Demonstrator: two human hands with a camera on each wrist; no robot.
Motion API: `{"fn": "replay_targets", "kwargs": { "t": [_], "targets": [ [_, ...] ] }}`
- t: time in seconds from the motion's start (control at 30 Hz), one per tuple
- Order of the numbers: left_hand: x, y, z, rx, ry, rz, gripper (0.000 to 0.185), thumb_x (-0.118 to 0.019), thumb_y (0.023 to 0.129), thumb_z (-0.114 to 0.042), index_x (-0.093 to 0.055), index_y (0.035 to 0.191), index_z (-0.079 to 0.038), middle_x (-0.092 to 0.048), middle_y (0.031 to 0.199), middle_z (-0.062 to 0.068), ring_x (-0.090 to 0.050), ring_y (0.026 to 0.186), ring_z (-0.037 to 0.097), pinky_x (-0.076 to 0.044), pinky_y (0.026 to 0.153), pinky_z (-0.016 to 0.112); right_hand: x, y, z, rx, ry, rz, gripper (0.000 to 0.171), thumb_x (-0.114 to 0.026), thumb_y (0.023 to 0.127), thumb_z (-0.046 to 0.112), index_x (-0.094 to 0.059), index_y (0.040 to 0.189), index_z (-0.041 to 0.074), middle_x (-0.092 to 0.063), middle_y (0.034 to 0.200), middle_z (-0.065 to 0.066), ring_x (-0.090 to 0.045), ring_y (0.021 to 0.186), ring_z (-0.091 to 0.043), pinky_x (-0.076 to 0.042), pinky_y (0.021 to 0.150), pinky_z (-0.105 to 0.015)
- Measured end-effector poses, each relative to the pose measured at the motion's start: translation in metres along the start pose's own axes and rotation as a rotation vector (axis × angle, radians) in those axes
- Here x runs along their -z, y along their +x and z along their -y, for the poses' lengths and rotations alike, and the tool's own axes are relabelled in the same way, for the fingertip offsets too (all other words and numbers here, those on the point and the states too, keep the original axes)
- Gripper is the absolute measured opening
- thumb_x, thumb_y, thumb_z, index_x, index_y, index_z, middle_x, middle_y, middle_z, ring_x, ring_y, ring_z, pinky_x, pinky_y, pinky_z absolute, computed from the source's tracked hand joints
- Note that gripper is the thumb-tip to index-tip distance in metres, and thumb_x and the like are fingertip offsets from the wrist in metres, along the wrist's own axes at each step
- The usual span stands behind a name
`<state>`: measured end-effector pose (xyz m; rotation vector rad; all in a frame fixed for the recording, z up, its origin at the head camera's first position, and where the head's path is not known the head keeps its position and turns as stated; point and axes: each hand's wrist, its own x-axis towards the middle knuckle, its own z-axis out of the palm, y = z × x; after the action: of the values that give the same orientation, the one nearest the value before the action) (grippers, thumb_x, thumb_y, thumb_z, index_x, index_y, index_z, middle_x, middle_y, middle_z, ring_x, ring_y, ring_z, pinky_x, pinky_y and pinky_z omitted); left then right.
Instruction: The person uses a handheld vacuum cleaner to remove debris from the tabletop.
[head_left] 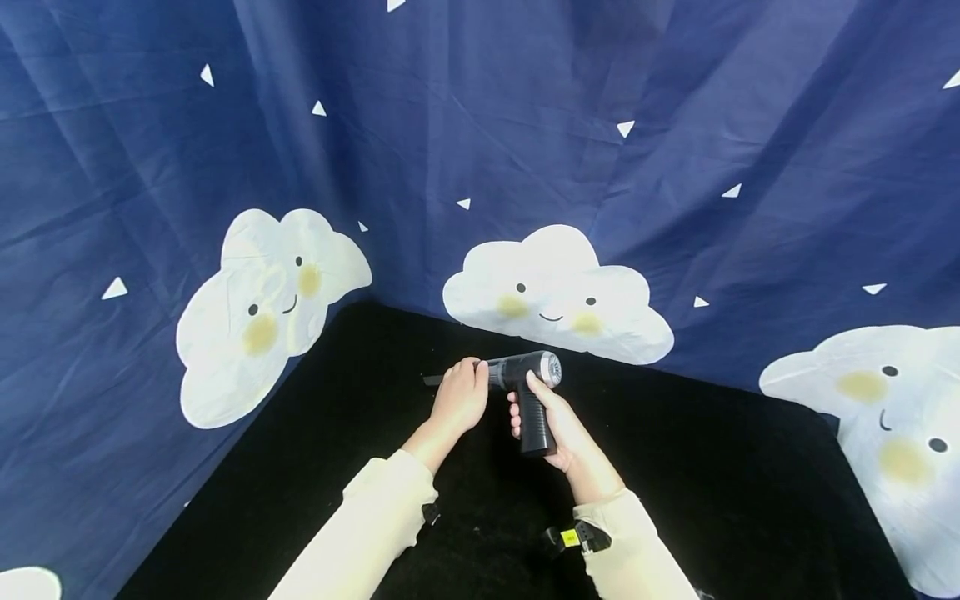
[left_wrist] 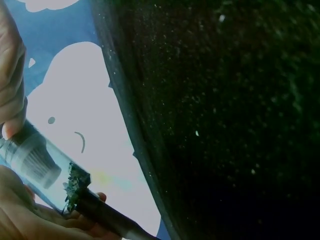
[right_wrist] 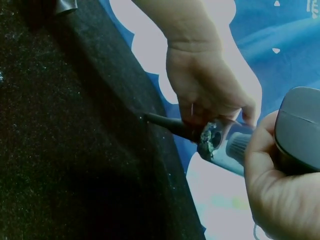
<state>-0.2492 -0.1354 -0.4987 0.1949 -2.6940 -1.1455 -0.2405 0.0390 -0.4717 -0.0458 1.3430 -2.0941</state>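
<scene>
Black felt-covered tabletop point(head_left: 720, 467), w/ a navy cloth backdrop printed with white smiling clouds point(head_left: 555, 292) hung behind. Held just above it, near the back edge: a small black pistol-shaped handheld vacuum with a clear dust cup and thin dark nozzle point(head_left: 525, 379). Right hand point(head_left: 558, 429) has its fingers wrapped round the grip, steadying the body. Left hand point(head_left: 459, 396) has fingers curled over the clear cup/nozzle joint (some debris visible inside), bracing that front section.

black vacuum point(head_left: 528, 392), navy cloud-print cloth point(head_left: 480, 150)
</scene>
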Motion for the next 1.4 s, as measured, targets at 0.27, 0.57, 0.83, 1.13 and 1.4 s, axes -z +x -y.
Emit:
{"fn": "replay_targets", "kwargs": {
  "t": [0.27, 0.57, 0.83, 1.13, 1.4],
  "targets": [
    [0.004, 0.005, 0.002, 0.005, 0.036, -0.027, 0.048, -0.035, 0.108, -0.036, -0.057, 0.130, 0.001, -0.061, 0.128, 0.018, -0.051, 0.126, 0.035, -0.038, 0.108, 0.047, -0.002, 0.007, 0.002, -0.031, 0.025, 0.029, 0.045, -0.043, 0.106, 0.046, -0.055, 0.103, 0.003, -0.058, 0.077, -0.001, -0.057, 0.061, -0.009, -0.051, 0.059, -0.021],
    [0.001, 0.009, -0.006, -0.032, 0.018, 0.007, 0.049, -0.033, 0.109, -0.036, -0.055, 0.133, 0.001, -0.060, 0.131, 0.018, -0.051, 0.126, 0.035, -0.039, 0.107, 0.047, 0.008, 0.004, 0.015, -0.001, -0.041, 0.054, 0.043, -0.041, 0.107, 0.043, -0.056, 0.100, 0.004, -0.057, 0.076, -0.001, -0.056, 0.061, -0.008, -0.051, 0.059, -0.021],
    [0.006, 0.012, 0.003, -0.012, -0.013, 0.013, 0.048, -0.034, 0.109, -0.036, -0.054, 0.135, -0.001, -0.059, 0.133, 0.017, -0.052, 0.126, 0.034, -0.041, 0.106, 0.048, 0.003, 0.013, 0.012, 0.010, -0.061, 0.064, 0.041, -0.043, 0.108, 0.040, -0.056, 0.099, 0.003, -0.058, 0.075, -0.002, -0.058, 0.060, -0.009, -0.051, 0.057, -0.022],
    [0.005, 0.013, 0.009, -0.016, -0.024, -0.024, 0.046, -0.034, 0.109, -0.034, -0.055, 0.133, 0.000, -0.060, 0.130, 0.019, -0.052, 0.125, 0.035, -0.040, 0.105, 0.048, -0.004, 0.016, 0.009, 0.020, -0.070, 0.052, 0.041, -0.043, 0.107, 0.041, -0.056, 0.099, 0.002, -0.058, 0.075, -0.002, -0.057, 0.060, -0.009, -0.051, 0.058, -0.023],
    [0.005, 0.021, -0.006, -0.060, -0.045, -0.009, 0.047, -0.036, 0.108, -0.035, -0.055, 0.135, -0.002, -0.060, 0.132, 0.017, -0.055, 0.123, 0.033, -0.041, 0.105, 0.046, 0.008, 0.010, 0.027, 0.053, -0.114, 0.063, 0.041, -0.044, 0.107, 0.040, -0.056, 0.101, 0.002, -0.058, 0.075, -0.002, -0.058, 0.061, -0.010, -0.052, 0.058, -0.022]
  ]
}}
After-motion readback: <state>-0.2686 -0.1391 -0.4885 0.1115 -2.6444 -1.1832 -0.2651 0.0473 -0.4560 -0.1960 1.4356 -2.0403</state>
